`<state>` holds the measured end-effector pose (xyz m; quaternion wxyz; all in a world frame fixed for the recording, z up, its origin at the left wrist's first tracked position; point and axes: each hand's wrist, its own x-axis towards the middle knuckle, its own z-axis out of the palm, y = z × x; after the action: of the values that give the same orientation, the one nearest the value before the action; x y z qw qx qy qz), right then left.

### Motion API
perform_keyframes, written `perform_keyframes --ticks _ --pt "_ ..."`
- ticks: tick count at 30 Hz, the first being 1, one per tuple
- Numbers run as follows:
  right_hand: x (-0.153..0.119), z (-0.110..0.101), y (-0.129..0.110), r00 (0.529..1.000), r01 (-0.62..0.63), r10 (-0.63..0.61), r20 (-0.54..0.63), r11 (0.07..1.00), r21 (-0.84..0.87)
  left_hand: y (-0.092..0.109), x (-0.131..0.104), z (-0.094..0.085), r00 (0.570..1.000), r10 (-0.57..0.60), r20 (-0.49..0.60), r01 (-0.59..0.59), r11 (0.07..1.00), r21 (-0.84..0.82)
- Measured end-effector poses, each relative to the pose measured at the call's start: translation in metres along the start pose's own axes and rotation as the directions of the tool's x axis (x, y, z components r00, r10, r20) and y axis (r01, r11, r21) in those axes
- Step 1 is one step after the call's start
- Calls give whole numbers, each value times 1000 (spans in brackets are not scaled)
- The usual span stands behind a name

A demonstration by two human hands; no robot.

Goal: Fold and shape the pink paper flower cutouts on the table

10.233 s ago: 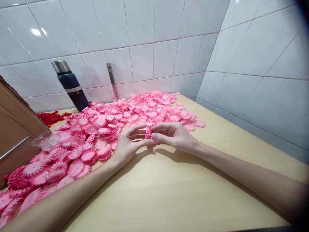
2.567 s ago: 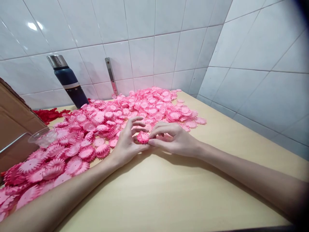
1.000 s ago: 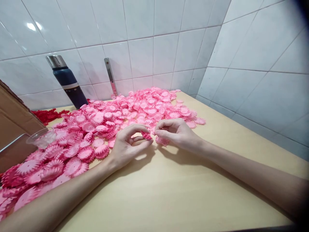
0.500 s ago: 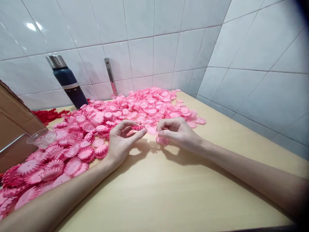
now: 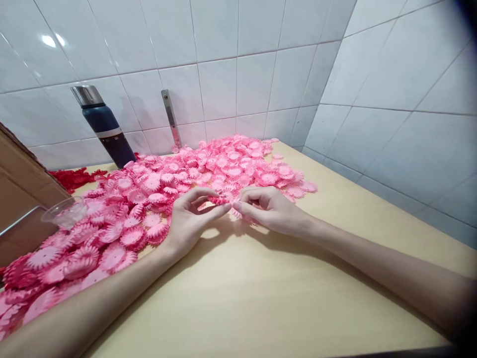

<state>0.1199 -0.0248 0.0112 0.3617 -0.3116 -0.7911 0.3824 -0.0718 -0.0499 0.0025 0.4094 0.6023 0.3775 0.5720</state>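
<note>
Between the thumb and fingers of my left hand (image 5: 196, 214) is a small pink paper flower piece (image 5: 219, 200) with a fringed edge, held just above the table. My right hand (image 5: 270, 209) is closed in a pinch close beside it, its fingertips almost meeting those of the left. What the right fingertips grip, if anything, is too small to make out. Behind both hands spreads a large heap of pink scalloped flower pieces (image 5: 231, 159), running along the wall and down the left side of the table.
A dark blue bottle (image 5: 108, 132) with a steel cap stands by the tiled wall. At the left are a cardboard box (image 5: 26, 189), a clear plastic cup (image 5: 67, 213) and some red pieces (image 5: 76, 178). A metal strip (image 5: 170, 117) is on the wall above the table (image 5: 238, 298).
My right hand has moved left, closing the gap to my left hand. The left hand and its flower piece have shifted slightly right and down.
</note>
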Motion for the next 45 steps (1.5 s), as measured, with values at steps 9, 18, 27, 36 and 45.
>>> perform_keyframes --ticks 9,18,27,36,45 --pt "-4 -3 5 977 119 -127 -170 991 -58 -6 10 -8 982 -141 -126 132 988 -75" --pt "1 -6 8 991 40 -33 -132 998 52 -6 0 -5 985 23 173 -25 1000 10" --pt "-1 0 6 999 -31 34 -38 997 67 -4 -1 -5 964 26 266 -32 999 18" --pt "-2 -2 3 996 -79 71 50 982 169 -5 -2 -5 958 10 285 -23 999 41" --pt "-1 -3 7 995 -85 88 -38 994 72 0 0 -2 992 3 123 -5 1000 14"
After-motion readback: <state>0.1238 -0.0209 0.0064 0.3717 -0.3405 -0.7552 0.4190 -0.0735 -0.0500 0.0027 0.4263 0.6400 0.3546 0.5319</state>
